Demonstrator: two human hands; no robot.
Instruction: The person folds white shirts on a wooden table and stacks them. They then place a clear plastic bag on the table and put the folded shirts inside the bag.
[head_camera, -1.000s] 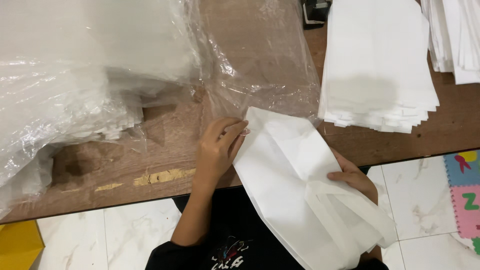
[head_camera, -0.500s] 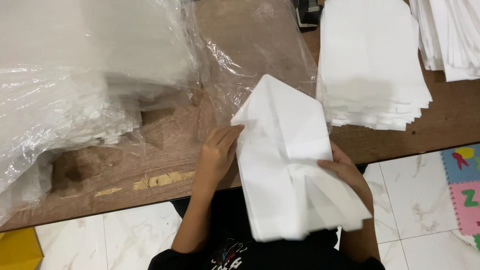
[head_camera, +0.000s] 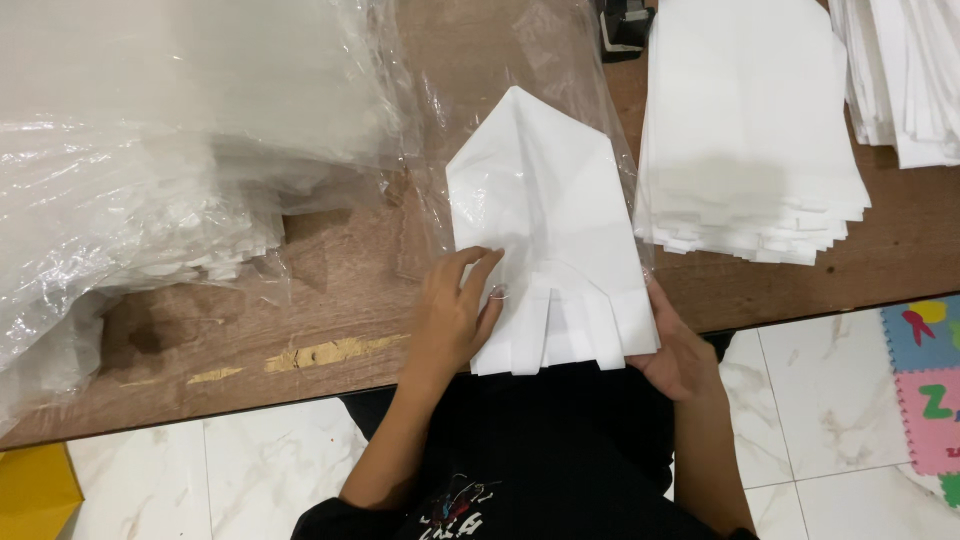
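Observation:
A white folded sheet (head_camera: 545, 225) with a pointed top lies at the front edge of the brown wooden table (head_camera: 330, 290), partly over clear plastic wrap. My left hand (head_camera: 455, 315) presses flat on its lower left part, fingers spread. My right hand (head_camera: 680, 350) grips its lower right corner from underneath, at the table's edge. The sheet's bottom edge shows several folded flaps.
A big pile of white sheets in clear plastic (head_camera: 160, 150) fills the left. A neat stack of white sheets (head_camera: 750, 130) stands to the right, another stack (head_camera: 905, 75) at the far right. A black object (head_camera: 628, 25) sits at the back. A colourful foam mat (head_camera: 925, 385) lies on the tiled floor.
The white sheet was lifted and tilted over my lap; now it lies flatter on the table, pushed forward, with its point away from me. Both hands moved with it.

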